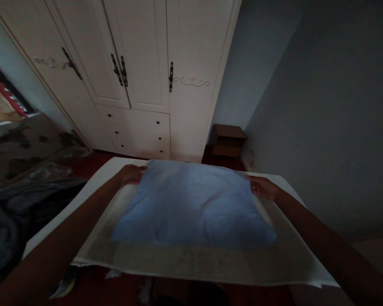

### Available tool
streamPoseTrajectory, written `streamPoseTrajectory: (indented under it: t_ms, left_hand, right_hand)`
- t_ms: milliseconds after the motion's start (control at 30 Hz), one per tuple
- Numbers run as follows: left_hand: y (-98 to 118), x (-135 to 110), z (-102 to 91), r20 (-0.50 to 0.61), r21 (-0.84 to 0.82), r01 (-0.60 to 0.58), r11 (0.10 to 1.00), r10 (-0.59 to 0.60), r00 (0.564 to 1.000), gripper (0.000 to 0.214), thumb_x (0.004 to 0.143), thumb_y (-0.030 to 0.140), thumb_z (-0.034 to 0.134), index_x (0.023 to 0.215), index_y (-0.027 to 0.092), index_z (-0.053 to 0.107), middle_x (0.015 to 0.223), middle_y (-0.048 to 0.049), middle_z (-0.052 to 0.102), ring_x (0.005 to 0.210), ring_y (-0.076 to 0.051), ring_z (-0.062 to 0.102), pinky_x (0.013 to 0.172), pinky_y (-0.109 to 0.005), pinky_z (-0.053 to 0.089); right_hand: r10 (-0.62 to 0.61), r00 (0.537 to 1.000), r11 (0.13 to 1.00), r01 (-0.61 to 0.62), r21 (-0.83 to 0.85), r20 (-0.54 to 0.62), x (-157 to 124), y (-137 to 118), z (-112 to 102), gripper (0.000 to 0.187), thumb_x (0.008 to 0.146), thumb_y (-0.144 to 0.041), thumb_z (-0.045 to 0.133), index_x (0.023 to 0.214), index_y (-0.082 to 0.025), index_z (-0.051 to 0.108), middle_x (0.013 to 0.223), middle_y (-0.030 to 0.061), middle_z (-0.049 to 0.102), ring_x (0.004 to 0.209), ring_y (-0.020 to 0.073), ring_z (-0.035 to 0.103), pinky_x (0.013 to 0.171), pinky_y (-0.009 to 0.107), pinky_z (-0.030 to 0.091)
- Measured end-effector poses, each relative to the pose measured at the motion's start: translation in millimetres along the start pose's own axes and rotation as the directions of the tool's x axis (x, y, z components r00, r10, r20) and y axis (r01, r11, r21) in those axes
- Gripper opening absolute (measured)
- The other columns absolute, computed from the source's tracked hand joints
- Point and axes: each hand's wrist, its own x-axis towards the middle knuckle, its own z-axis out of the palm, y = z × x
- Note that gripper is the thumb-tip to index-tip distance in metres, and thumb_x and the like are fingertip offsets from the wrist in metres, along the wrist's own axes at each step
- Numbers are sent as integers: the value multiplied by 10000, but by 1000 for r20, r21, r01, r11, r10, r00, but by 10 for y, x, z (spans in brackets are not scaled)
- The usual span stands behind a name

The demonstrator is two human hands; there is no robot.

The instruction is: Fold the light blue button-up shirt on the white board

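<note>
A light blue cloth (191, 204), folded flat, lies on a white board-like surface (191, 259) in front of me. My left hand (130, 174) rests with curled fingers on the cloth's far left corner. At the far right corner, my right hand (264, 187) pinches the edge of the cloth. Both forearms reach in from the near corners along the sides of the cloth.
A white wardrobe (140, 72) with dark handles and drawers stands behind. A small brown wooden stand (226, 142) sits in the corner by the grey wall. Dark bedding (15, 199) lies at the left. The floor is dark red.
</note>
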Motion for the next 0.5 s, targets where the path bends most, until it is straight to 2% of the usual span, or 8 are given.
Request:
streamPoseTrajectory:
  t_ms: [67, 200, 267, 367, 433, 500]
  left_hand:
    - [-84, -220, -33, 40, 37, 42, 998, -44, 998, 574, 453, 500, 842, 838, 132, 627, 782, -103, 684, 651, -207, 655, 644, -342, 545]
    - [-289, -614, -20, 51, 158, 56, 986, -64, 997, 517, 486, 560, 798, 751, 141, 654, 738, -94, 693, 636, -213, 646, 595, -319, 508]
    - [-383, -760, 22, 3, 202, 31, 979, -32, 999, 469, 497, 560, 784, 672, 151, 637, 612, -44, 640, 568, -189, 601, 535, -290, 459]
    - [-455, -904, 98, -85, 228, -7, 974, 27, 996, 388, 547, 518, 753, 574, 164, 598, 440, 31, 468, 433, -132, 454, 440, -247, 331]
    - [-457, -967, 126, -141, 179, -25, 984, 51, 989, 322, 578, 473, 721, 581, 172, 603, 421, 48, 414, 398, -115, 388, 418, -237, 278]
    - [-453, -1027, 120, -197, 125, -48, 991, 73, 978, 279, 589, 449, 694, 623, 185, 610, 446, 50, 429, 401, -116, 392, 418, -235, 283]
  right_hand:
    - [-23, 1000, 1000, 23, -5, 8, -151, 129, -43, 98, 781, -210, 703, 822, -167, 625, 749, 54, 715, 641, 134, 672, 615, 220, 559]
    - [-39, 999, 993, 36, -110, -28, -362, 395, -100, 246, 674, -239, 802, 853, -166, 651, 792, 46, 720, 675, 126, 669, 597, 191, 537]
    - [-38, 998, 983, 28, -184, -49, -417, 491, -106, 291, 632, -299, 829, 817, -161, 650, 766, 48, 716, 649, 131, 657, 563, 195, 515]
    - [-27, 998, 957, 11, -288, -53, -483, 542, -73, 343, 601, -388, 833, 776, -162, 642, 708, 48, 705, 598, 141, 635, 508, 211, 481]
    - [-51, 999, 954, 45, -297, -14, -542, 526, -30, 358, 598, -418, 824, 777, -167, 642, 740, 60, 715, 645, 167, 654, 544, 234, 504]
    - [-121, 992, 952, 121, -281, 18, -622, 510, 2, 374, 611, -463, 803, 785, -177, 639, 787, 73, 722, 691, 191, 669, 595, 266, 531]
